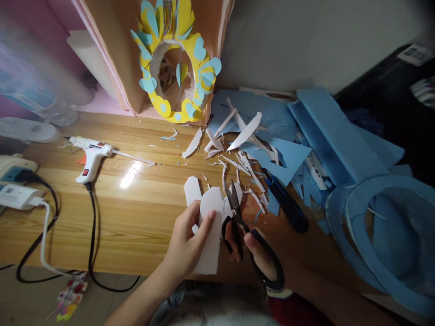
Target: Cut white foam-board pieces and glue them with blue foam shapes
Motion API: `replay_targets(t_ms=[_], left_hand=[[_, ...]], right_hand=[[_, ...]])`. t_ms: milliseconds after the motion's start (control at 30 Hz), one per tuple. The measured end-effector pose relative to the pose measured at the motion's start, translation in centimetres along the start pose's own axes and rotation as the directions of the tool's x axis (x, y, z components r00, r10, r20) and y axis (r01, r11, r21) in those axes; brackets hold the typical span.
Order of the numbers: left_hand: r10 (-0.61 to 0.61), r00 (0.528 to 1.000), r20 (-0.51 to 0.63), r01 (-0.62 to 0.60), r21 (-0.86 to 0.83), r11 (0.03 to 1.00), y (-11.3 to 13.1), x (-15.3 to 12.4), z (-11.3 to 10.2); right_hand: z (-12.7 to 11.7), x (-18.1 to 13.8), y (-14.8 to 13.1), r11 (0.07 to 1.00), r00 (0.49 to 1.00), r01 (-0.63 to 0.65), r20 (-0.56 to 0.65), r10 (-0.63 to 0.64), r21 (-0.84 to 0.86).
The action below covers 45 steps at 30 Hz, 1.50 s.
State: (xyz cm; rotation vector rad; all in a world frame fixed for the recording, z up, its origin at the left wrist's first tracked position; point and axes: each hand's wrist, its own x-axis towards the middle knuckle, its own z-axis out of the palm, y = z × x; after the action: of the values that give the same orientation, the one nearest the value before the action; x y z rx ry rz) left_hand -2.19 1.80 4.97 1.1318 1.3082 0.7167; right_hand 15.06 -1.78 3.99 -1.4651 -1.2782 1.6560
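Observation:
My left hand (186, 242) pinches a white foam sheet (210, 235) just above the near edge of the wooden table (136, 213), thumb and forefinger closed on it. My right hand (253, 249) grips black scissors (238, 222) through the handle loops. The blades point away from me and sit at the sheet's right edge, where petal-like shapes are cut. Much of the right hand is hidden behind the handles.
A white glue gun (91, 156) lies at the left with its black cord. A yellow and blue paper wreath (176, 59) leans at the back. White scraps (238, 136), blue foam sheets (326, 131), blue rings (384, 226), a dark blue utility knife (285, 201) and a charger (18, 195) surround me.

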Motion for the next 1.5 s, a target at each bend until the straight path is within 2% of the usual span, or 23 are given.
replay_targets(t_ms=[100, 167, 233, 367, 500, 567, 633, 700, 733, 833, 933, 1033, 1133, 1200, 1233, 1300, 1367, 1400, 1500], left_hand=[[-0.018, 1.0, 0.017, 0.018, -0.007, 1.0, -0.1, -0.1, 0.4], [-0.031, 0.998, 0.048, 0.032, -0.021, 0.999, -0.1, -0.2, 0.8], [-0.026, 0.998, 0.063, 0.028, -0.029, 0.999, -0.1, -0.3, 1.1], [-0.017, 0.995, 0.096, 0.02, -0.038, 0.999, -0.6, -0.6, 1.2], [-0.023, 0.99, 0.139, 0.041, -0.126, 0.991, -0.9, -0.5, 1.2], [-0.041, 0.968, 0.246, 0.101, -0.235, 0.967, -0.6, -0.4, 1.3], [-0.083, 0.916, 0.392, 0.233, -0.352, 0.907, -0.3, -0.2, 1.3], [-0.13, 0.866, 0.483, 0.357, -0.415, 0.837, -0.1, -0.1, 1.1], [-0.152, 0.853, 0.5, 0.394, -0.425, 0.815, 0.0, -0.1, 0.9], [-0.2, 0.852, 0.484, 0.425, -0.415, 0.805, 0.0, 0.2, 0.3], [-0.23, 0.846, 0.481, 0.433, -0.367, 0.823, 0.0, 0.4, -0.1], [-0.269, 0.83, 0.488, 0.429, -0.25, 0.868, 0.3, 0.7, -0.6], [-0.263, 0.846, 0.463, 0.357, -0.126, 0.926, 0.7, 1.0, -1.9], [-0.216, 0.883, 0.417, 0.304, -0.158, 0.939, 0.7, 1.1, -3.1], [-0.188, 0.912, 0.365, 0.279, -0.215, 0.936, 0.5, 1.2, -3.6], [-0.133, 0.974, 0.182, 0.191, -0.354, 0.916, 0.2, 1.3, -3.9], [-0.099, 0.995, -0.012, 0.086, -0.402, 0.911, -0.2, 1.3, -3.3], [-0.088, 0.994, -0.07, 0.055, -0.386, 0.921, -0.3, 1.2, -2.7], [-0.055, 0.991, -0.122, 0.022, -0.26, 0.965, -0.1, 1.0, -0.5]], right_hand=[[-0.4, 0.9, -0.9, 0.996, 0.999, 0.03, -0.04, -0.026, 0.087], [-0.7, 1.6, -1.4, 0.996, 0.99, 0.058, -0.134, -0.049, 0.065], [-0.9, 2.2, -1.8, 0.997, 0.982, 0.064, -0.179, -0.055, 0.047], [-1.3, 2.7, -2.2, 0.998, 0.987, 0.034, -0.159, -0.027, 0.045], [-1.4, 2.8, -1.4, 0.986, 0.987, 0.049, -0.157, -0.023, 0.159], [-1.3, 2.9, -0.8, 0.976, 0.978, 0.073, -0.205, -0.03, 0.204], [-1.2, 3.0, -0.3, 0.969, 0.965, 0.111, -0.257, -0.052, 0.219], [-1.0, 3.0, -0.1, 0.961, 0.957, 0.14, -0.282, -0.07, 0.239], [-1.0, 3.1, 0.0, 0.957, 0.957, 0.149, -0.279, -0.076, 0.251], [-0.9, 3.3, -0.1, 0.955, 0.966, 0.147, -0.245, -0.082, 0.258], [-1.0, 3.6, -0.2, 0.951, 0.963, 0.153, -0.256, -0.082, 0.27], [-1.6, 3.7, -0.5, 0.975, 0.963, 0.13, -0.256, -0.081, 0.18], [-2.1, 3.4, -1.0, 0.99, 0.964, 0.094, -0.258, -0.063, 0.109], [-2.1, 3.2, -1.1, 0.979, 0.954, 0.095, -0.298, -0.037, 0.183], [-1.9, 3.1, -1.0, 0.964, 0.946, 0.109, -0.322, -0.026, 0.242], [-1.3, 3.1, -0.5, 0.916, 0.93, 0.154, -0.367, -0.008, 0.37], [-0.3, 3.2, 0.0, 0.869, 0.924, 0.188, -0.381, 0.001, 0.458], [0.3, 3.2, 0.2, 0.856, 0.929, 0.187, -0.371, 0.007, 0.483], [1.8, 3.2, 0.5, 0.856, 0.966, 0.15, -0.258, -0.02, 0.495]])
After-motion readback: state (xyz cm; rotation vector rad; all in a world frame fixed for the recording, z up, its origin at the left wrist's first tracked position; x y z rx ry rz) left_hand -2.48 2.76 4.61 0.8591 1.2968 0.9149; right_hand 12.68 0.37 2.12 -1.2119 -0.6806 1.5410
